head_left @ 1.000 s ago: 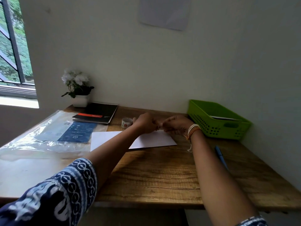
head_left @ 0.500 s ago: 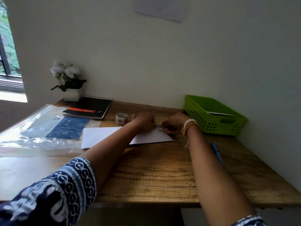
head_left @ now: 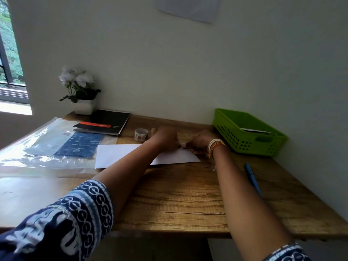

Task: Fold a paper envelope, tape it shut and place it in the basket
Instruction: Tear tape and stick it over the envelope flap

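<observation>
On the far left of the worktop [head_left: 178, 200] a clear plastic sleeve [head_left: 47, 147] lies glossy and loose, its right edge just beside the left end of my paper envelope [head_left: 116, 155]; if I drag the paper that way it could ride up onto the plastic and skate, which would spoil any crease I am lining up. Behind it sit a flower pot [head_left: 82, 106] and a black notebook [head_left: 105, 122], well apart from my work. The roll of tape [head_left: 141, 134] stands just to the left of my left hand [head_left: 165, 137], near enough that a careless wrist could knock it rolling off toward the wall. My left hand is curled, knuckles up, and my right hand [head_left: 199, 141] is curled to meet it over the far edge of the envelope; between them I seem to pinch a small pale piece, likely tape, though it is too small to be sure. The risk here, I judge, is that the piece sticks to my fingertips or folds on itself before it lands, or goes down crooked. My left forearm lies across the paper and could shift it. To the right, the green basket [head_left: 250, 146] waits with paper already in it, and a blue pen [head_left: 253, 178] lies near my right arm, easy to sweep off.
</observation>
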Demonstrator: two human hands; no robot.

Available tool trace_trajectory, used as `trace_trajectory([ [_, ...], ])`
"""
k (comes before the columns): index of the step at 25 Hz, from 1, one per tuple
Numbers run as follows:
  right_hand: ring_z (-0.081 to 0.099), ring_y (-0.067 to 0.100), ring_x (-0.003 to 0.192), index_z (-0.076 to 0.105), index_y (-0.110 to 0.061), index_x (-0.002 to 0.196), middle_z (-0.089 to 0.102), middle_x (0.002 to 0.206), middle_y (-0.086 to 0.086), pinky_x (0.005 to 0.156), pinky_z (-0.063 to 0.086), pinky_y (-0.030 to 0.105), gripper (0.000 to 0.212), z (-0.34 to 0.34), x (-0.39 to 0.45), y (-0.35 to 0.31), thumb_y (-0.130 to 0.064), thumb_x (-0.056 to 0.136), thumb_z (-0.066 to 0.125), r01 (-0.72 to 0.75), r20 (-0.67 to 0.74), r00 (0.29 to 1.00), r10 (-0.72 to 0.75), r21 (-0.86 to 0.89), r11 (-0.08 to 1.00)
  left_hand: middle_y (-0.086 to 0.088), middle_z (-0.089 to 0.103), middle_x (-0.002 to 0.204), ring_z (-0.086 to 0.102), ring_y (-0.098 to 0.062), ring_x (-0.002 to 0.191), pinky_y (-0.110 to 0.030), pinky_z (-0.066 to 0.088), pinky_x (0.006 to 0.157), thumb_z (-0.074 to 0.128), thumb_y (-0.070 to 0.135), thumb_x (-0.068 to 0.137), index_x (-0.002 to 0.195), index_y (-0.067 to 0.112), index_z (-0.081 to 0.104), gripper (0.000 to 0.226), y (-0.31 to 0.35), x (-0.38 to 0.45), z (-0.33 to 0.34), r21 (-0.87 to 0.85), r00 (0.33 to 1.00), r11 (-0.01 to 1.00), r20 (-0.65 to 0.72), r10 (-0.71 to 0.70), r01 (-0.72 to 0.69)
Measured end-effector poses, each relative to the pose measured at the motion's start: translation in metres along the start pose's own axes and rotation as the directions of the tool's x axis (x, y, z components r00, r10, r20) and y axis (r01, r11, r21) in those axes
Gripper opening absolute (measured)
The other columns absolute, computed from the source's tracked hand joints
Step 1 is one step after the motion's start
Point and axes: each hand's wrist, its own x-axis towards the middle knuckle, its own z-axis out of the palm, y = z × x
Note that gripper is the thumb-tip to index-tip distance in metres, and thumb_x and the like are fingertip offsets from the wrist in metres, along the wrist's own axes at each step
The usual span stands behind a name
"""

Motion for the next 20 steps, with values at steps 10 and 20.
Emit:
trace_trajectory([
  [10,0.052,0.017,0.050,0.062,-0.011,0.069,0.060,0.063,0.008,0.058,0.047,0.031,0.016,0.005,0.000,0.006,-0.008,0.074,0.078,0.047,-0.083,0.995,-0.045,0.019,0.999,0.004,0.067,0.099,0.056,-0.020,0.104,-0.041,0.037,0.097,0.069,0.038,0.077,0.093,0.031,0.070,0.018,-0.005,-0.012,-0.002,-0.205,0.999,0.978,-0.027,0.024,-0.029],
  [20,0.053,0.014,0.069,0.067,-0.011,0.115,0.060,0.080,-0.001,0.055,0.044,0.024,0.035,0.001,-0.017,-0.004,0.002,0.084,0.063,0.085,0.115,0.991,-0.074,-0.098,0.992,0.000,0.062,0.125,0.056,-0.022,0.112,-0.036,0.044,0.096,0.070,0.052,0.075,0.122,0.025,0.062,0.055,-0.011,-0.013,-0.009,-0.119,0.968,0.993,0.248,0.026,0.004],
])
